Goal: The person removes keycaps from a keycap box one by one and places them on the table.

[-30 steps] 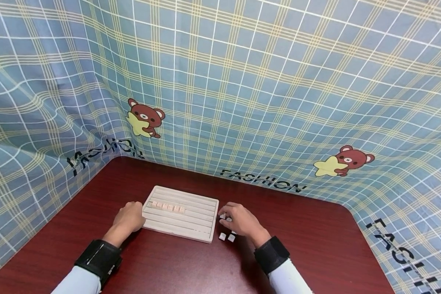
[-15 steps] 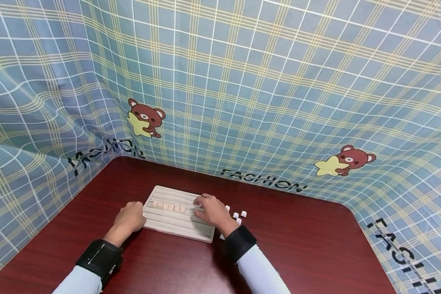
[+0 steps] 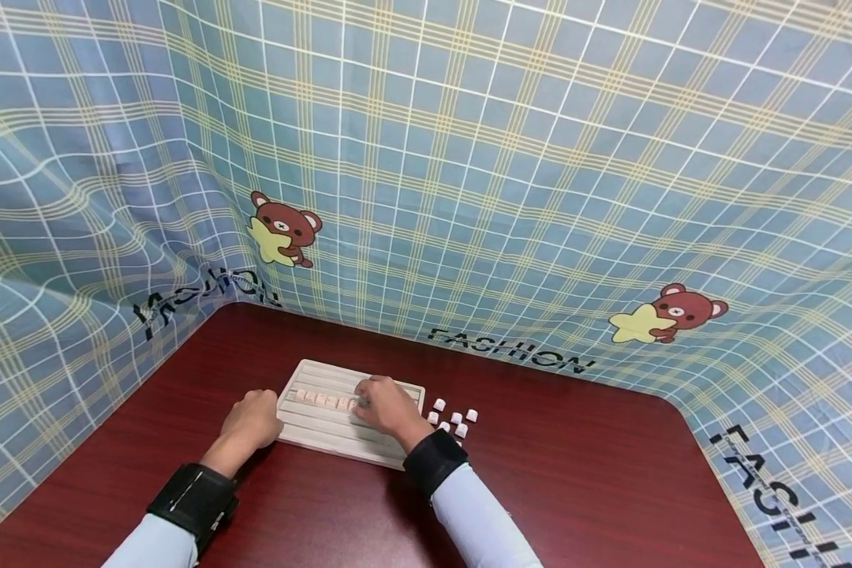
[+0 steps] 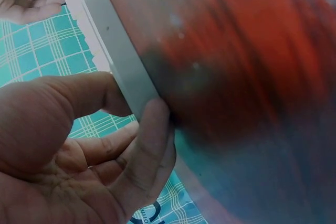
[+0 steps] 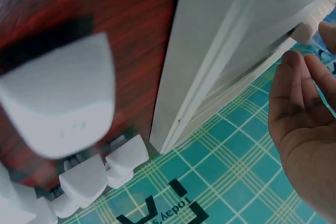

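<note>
The left hand [image 3: 251, 420] is placed at the left edge of the ridged board [image 3: 324, 427] in the head view, and the right hand [image 3: 389, 408] is poised over the board's face, by the right end of the row of keycaps [image 3: 322, 400]. The board is rested on the counter [image 3: 561, 457], and the loose keycaps [image 3: 457, 418] are scattered just past its right edge, presumably so that they can be reached easily by the right hand. The board is off-white and oblong, lined with long parallel ridges; the row, tinted pale peach, is set close together along one of them, mostly left of the board's middle.

In the left wrist view, the board's rim is gripped by the left hand, thumb on the face bearing the caps and fingers on the counter side, probably so that sliding is prevented.

In the right wrist view, the fingers of the right hand are slightly bent near the row's end; whether a cap is pinched cannot be told. Beside the board's end, the loose keycaps are shown white and smooth, with flared sides, the nearest faintly marked
</note>
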`<state>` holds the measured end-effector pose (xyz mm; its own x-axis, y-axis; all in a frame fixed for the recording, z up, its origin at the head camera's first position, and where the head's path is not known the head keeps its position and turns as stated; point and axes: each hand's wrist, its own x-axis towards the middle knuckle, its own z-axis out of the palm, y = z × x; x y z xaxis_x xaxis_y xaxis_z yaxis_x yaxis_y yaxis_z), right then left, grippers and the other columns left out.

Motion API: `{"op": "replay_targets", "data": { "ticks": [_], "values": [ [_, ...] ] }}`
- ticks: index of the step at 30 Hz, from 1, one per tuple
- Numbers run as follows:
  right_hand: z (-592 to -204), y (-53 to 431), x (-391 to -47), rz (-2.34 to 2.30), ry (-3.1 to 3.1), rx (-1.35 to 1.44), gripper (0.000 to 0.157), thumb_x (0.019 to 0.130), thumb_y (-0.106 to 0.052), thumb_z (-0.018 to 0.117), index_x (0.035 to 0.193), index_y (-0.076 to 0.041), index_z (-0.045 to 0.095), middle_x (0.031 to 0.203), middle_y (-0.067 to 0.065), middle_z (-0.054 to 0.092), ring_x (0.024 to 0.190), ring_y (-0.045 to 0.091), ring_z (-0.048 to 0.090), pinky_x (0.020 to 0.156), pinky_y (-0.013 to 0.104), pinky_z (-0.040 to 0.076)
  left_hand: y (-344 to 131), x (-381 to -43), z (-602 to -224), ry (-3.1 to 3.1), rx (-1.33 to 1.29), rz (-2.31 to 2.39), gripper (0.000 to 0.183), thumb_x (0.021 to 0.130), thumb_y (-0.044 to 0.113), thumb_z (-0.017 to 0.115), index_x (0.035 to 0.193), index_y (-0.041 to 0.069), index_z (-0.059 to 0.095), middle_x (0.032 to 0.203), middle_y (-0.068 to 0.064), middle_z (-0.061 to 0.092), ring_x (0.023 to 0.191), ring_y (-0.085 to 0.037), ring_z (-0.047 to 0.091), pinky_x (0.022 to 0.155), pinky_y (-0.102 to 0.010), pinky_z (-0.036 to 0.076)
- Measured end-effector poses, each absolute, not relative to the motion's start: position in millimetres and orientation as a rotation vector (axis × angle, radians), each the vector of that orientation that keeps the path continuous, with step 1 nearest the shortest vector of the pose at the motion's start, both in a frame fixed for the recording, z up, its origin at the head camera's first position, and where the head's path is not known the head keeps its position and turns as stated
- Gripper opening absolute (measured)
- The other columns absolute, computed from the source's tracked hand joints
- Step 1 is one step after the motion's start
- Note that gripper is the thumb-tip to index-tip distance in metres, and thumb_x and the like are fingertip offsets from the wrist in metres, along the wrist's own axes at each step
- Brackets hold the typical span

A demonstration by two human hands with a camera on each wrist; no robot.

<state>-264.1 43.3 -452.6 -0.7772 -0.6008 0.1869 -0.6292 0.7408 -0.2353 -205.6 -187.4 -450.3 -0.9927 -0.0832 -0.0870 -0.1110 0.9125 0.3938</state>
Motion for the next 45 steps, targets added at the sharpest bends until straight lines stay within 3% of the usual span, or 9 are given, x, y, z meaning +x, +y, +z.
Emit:
{"op": "replay_targets", "data": {
  "ticks": [6, 31, 45],
  "values": [
    [-457, 36, -265, 0.351, -2.862, 0.987, 0.013, 0.083, -0.021, 0.073, 0.095, -0.014, 0.073, 0.086, -0.001, 0.069, 0.072, 0.005, 0.059, 0.065, 0.016, 0.045, -187, -205, -450, 3.012, -0.144, 0.627, 0.017, 0.077, 0.000, 0.062, 0.091, -0.009, 0.064, 0.088, -0.022, 0.061, 0.073, -0.029, 0.056, 0.064, -0.046, 0.048],
    [-453, 35, -264, 0.243, -2.925, 0.943, 0.015, 0.087, -0.027, 0.072, 0.100, -0.019, 0.073, 0.091, -0.005, 0.069, 0.079, 0.006, 0.064, 0.068, 0.018, 0.048, -187, -207, -450, 2.972, -0.179, 0.624, 0.019, 0.081, 0.001, 0.062, 0.096, -0.011, 0.064, 0.086, -0.019, 0.059, 0.071, -0.027, 0.052, 0.062, -0.040, 0.046],
    [-445, 72, -253, 0.394, -2.863, 0.983, 0.019, 0.089, -0.027, 0.071, 0.102, -0.013, 0.073, 0.094, 0.000, 0.069, 0.081, 0.010, 0.066, 0.067, 0.020, 0.050, -187, -208, -449, 2.957, -0.193, 0.601, 0.018, 0.081, 0.002, 0.062, 0.095, -0.010, 0.064, 0.086, -0.020, 0.060, 0.072, -0.027, 0.053, 0.064, -0.041, 0.047]
  ]
}}
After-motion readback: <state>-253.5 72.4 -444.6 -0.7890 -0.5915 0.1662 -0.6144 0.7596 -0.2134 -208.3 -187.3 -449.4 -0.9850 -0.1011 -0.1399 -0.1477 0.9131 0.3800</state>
